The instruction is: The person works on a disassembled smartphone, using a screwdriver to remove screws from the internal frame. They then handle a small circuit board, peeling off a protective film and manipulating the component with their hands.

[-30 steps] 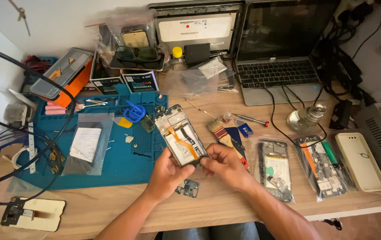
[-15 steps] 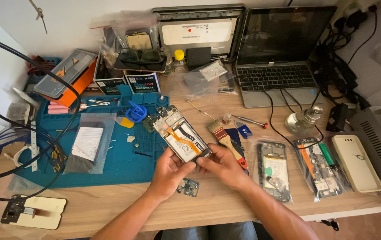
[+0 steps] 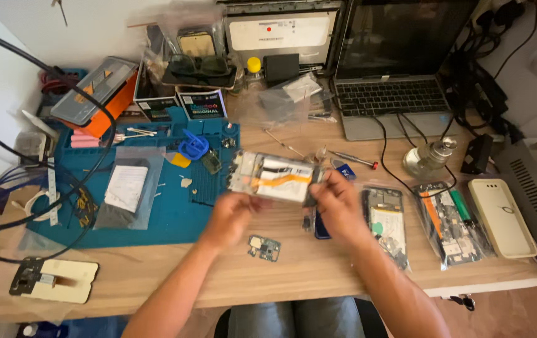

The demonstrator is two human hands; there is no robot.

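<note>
An opened phone [image 3: 275, 178] with its back removed, showing an orange flex cable and white battery, is held level above the wooden desk [image 3: 306, 275]. My left hand [image 3: 231, 216] grips its left end and my right hand [image 3: 337, 206] grips its right end. A small green circuit board [image 3: 264, 248] lies on the desk just below the hands. Both hands are slightly blurred.
A blue repair mat [image 3: 168, 206] with a bagged part lies left. A laptop [image 3: 400, 69] stands at the back right. Bagged phone parts [image 3: 387, 222], another parts bag [image 3: 450, 219] and a cream phone case [image 3: 500, 216] lie right. Black cables cross the left side.
The phone has been turned from a diagonal tilt to lying crosswise between the hands. My hands have shifted apart to its two ends.
</note>
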